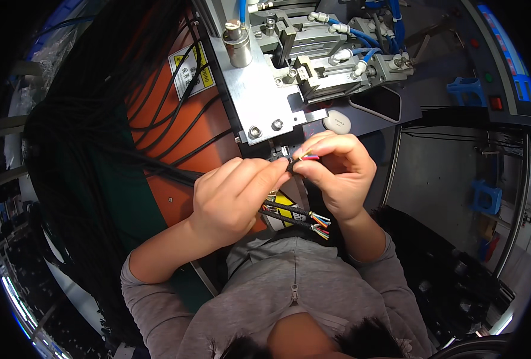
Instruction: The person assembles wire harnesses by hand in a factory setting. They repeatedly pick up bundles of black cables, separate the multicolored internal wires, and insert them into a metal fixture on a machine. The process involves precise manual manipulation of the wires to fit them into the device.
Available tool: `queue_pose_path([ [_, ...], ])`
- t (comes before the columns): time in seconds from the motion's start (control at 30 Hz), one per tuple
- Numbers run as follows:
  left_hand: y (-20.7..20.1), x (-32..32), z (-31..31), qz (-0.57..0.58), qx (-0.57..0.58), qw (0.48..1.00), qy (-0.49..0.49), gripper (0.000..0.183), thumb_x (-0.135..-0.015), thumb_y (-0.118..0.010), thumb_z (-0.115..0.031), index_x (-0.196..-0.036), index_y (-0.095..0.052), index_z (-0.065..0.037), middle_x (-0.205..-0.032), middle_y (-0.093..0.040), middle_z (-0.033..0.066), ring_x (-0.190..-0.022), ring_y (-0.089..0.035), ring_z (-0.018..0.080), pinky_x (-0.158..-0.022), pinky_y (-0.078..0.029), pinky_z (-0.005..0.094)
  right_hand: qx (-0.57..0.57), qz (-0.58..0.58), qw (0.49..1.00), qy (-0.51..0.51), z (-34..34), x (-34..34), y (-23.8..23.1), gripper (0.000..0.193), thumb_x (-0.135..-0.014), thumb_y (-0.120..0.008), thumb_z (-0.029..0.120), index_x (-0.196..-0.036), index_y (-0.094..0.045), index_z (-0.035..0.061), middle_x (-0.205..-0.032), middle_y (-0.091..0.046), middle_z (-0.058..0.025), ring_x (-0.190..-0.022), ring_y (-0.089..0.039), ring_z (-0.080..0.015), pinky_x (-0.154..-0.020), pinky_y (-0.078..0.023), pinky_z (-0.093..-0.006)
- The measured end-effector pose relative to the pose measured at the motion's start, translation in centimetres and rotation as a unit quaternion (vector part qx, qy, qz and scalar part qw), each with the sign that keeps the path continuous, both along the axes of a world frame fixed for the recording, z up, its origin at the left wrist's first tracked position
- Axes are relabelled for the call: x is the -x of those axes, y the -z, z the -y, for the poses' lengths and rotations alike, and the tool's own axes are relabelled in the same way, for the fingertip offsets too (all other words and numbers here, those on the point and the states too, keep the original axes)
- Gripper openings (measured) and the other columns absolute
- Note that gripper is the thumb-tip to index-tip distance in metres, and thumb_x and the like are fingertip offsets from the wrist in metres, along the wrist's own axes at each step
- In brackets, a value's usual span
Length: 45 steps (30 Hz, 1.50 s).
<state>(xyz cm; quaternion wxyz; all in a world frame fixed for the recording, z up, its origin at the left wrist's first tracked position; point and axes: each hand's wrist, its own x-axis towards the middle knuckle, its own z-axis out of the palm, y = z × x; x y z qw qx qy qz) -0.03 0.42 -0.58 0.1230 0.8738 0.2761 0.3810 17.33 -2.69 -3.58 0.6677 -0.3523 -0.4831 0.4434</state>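
Both hands meet in front of the machine's metal block. My left hand (235, 194) is closed round a black cable, its thumb and forefinger pinching near the cable's end. From that end stick short coloured wires (309, 157), red and yellow among them. My right hand (340, 173) pinches these wires between thumb and forefinger, and its other fingers are curled. Below the hands, two more black cables (289, 216) lie with fanned, multicoloured wire ends (319, 224). The exact tip between my fingers is partly hidden.
A pneumatic machine (313, 57) with blue hoses stands ahead. Many black cables (86, 125) are heaped at the left, some crossing an orange panel (163, 113). A round white case (337, 122) and a phone-like dark slab (378, 105) lie behind my right hand. Blue stools (487, 197) stand at right.
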Motion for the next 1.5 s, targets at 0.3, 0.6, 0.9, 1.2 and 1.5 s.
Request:
queue_pose_path([
  [0.3,0.1,0.0,0.5,-0.007,0.039,0.999,-0.01,0.015,-0.071,-0.072,0.001,-0.082,-0.062,0.002,-0.069,-0.056,0.0092,-0.053,-0.057,0.0188,-0.045,-0.043,0.0292,0.083,0.084,0.992,-0.053,-0.2,-0.2,-0.8,0.011,-0.076,-0.072,-0.001,-0.086,-0.067,-0.0025,-0.086,-0.066,-0.011,-0.078,-0.062,-0.0154,-0.071,-0.048,-0.0262],
  [0.6,-0.2,0.0,0.9,-0.089,0.008,0.995,-0.037,0.013,-0.07,-0.064,-0.004,-0.083,-0.061,-0.004,-0.069,-0.044,0.0029,-0.056,-0.051,0.0124,-0.044,-0.038,0.0261,-0.01,0.277,0.957,0.083,0.2,0.2,-1.1,0.009,-0.076,-0.073,-0.001,-0.081,-0.066,-0.0016,-0.087,-0.066,-0.0094,-0.076,-0.061,-0.0126,-0.069,-0.048,-0.026],
  [0.9,0.2,-0.4,0.4,-0.066,-0.033,0.997,-0.04,0.012,-0.072,-0.066,-0.006,-0.082,-0.06,-0.007,-0.077,-0.052,0.0008,-0.057,-0.05,0.01,-0.044,-0.036,0.0237,0.206,-0.013,0.974,-0.097,0.1,-1.4,-1.5,0.009,-0.078,-0.073,-0.001,-0.085,-0.067,-0.0032,-0.083,-0.067,-0.0059,-0.074,-0.061,-0.0076,-0.067,-0.049,-0.0209],
  [1.2,0.4,-0.2,0.2,-0.058,-0.064,0.996,-0.026,0.013,-0.072,-0.066,-0.006,-0.084,-0.062,-0.008,-0.079,-0.054,0.001,-0.056,-0.05,0.0095,-0.042,-0.035,0.0233,0.161,0.015,0.984,-0.075,0.0,-1.5,-1.7,0.01,-0.074,-0.075,-0.003,-0.078,-0.066,-0.0022,-0.078,-0.065,-0.0066,-0.071,-0.06,-0.0103,-0.064,-0.048,-0.0236],
  [1.5,0.1,-0.1,0.5,-0.106,-0.045,0.992,-0.056,0.017,-0.069,-0.065,-0.005,-0.087,-0.063,-0.003,-0.07,-0.045,0.001,-0.057,-0.052,0.0103,-0.043,-0.036,0.0235,0.07,0.237,0.968,0.051,-0.1,-0.1,-1.4,0.011,-0.073,-0.075,0.001,-0.076,-0.065,0.0,-0.074,-0.064,-0.0077,-0.068,-0.06,-0.014,-0.063,-0.045,-0.0254],
])
